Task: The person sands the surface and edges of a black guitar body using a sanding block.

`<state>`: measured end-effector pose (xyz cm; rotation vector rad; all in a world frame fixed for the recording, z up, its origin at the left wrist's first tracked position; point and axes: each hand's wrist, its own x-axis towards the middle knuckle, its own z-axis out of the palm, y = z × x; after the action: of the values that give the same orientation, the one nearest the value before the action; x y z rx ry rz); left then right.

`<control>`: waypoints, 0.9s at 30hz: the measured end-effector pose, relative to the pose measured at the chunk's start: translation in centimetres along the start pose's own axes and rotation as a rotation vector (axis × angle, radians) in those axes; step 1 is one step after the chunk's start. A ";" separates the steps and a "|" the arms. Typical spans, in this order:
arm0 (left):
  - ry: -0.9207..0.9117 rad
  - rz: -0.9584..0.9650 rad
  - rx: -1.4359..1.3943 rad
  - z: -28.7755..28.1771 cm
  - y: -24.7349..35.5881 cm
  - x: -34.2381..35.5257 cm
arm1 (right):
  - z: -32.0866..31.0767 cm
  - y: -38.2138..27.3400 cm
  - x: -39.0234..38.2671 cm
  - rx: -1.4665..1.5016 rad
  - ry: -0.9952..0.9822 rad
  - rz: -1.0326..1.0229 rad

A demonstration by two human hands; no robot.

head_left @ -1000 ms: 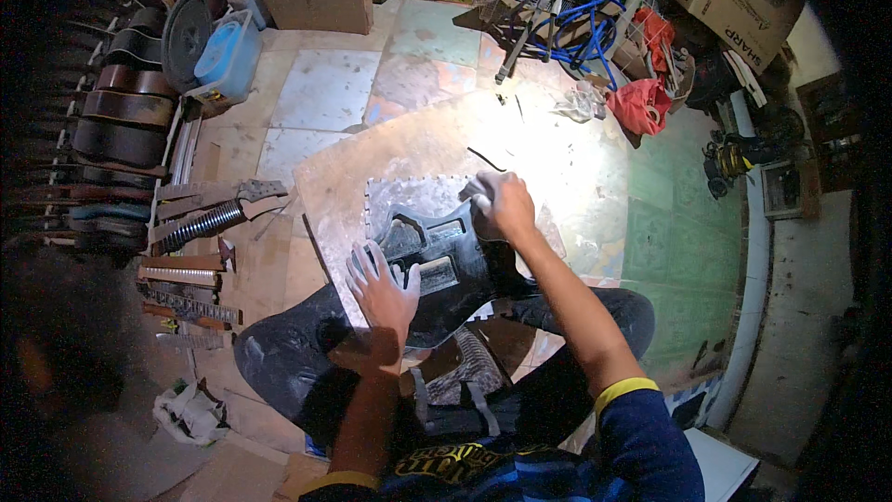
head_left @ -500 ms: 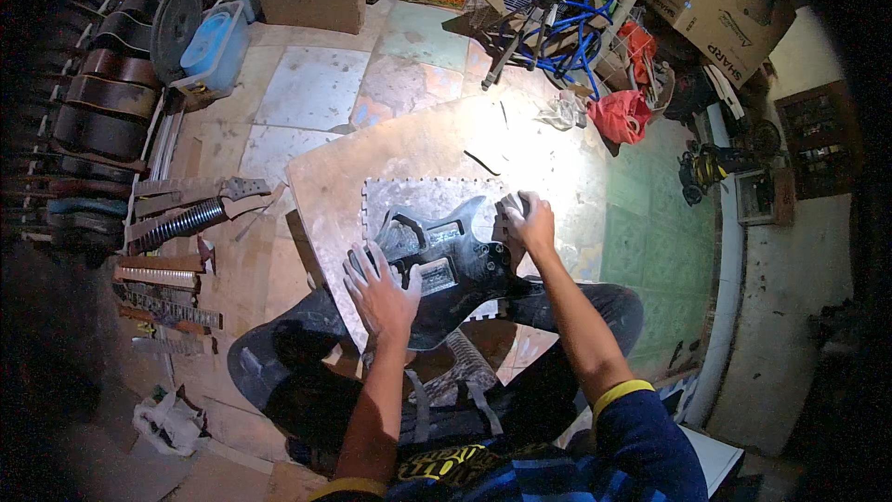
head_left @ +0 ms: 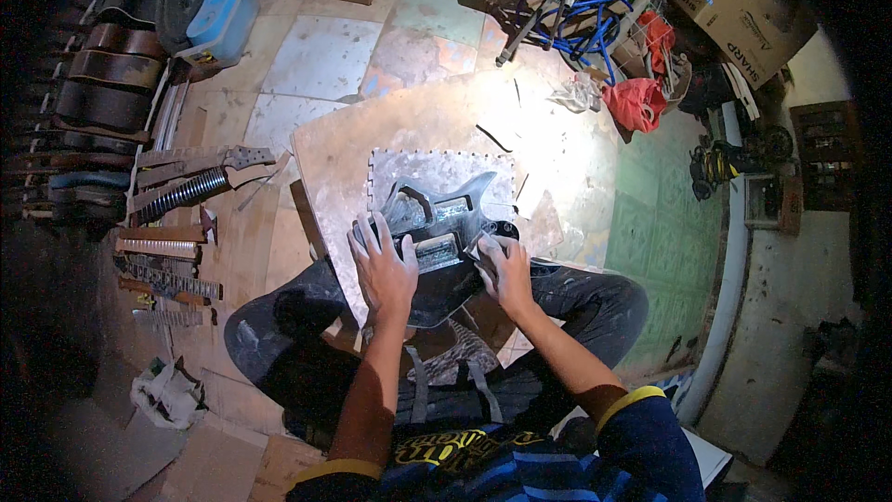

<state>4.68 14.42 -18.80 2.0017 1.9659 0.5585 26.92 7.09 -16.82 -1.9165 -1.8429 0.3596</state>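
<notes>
A black electric guitar body with rectangular cavities lies on a dusty foam mat over a pale board, between my bent legs. My left hand, dusted pale, lies with fingers spread on the left part of the body. My right hand is curled at the right part of the body, beside the lower cavity, its fingers closed round a small flat piece that I cannot make out clearly. A dark curved strip lies on the board beyond the body.
Several guitar necks lie at the left, below stacked guitar bodies and a clear plastic tub. At the back right are blue hose, a red bag and cardboard boxes. A power tool lies by the right wall.
My right hand has moved from the upper right edge of the guitar body down and toward me onto its right part. My left hand stays spread on the left part.
</notes>
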 end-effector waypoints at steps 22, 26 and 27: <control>-0.105 -0.018 0.034 0.0 0.4 -0.3 | 0.7 -1.3 -1.5 -0.082 0.034 0.024; -0.085 -0.015 -0.001 0.2 0.7 -0.2 | 1.5 -1.2 5.4 -0.086 0.052 0.112; -0.069 -0.019 -0.007 0.3 0.5 0.2 | 1.5 -1.4 6.7 -0.076 0.082 0.095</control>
<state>5.25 14.59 -18.82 1.9688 1.9377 0.4848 25.39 13.94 -16.62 -2.0436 -1.7404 0.2406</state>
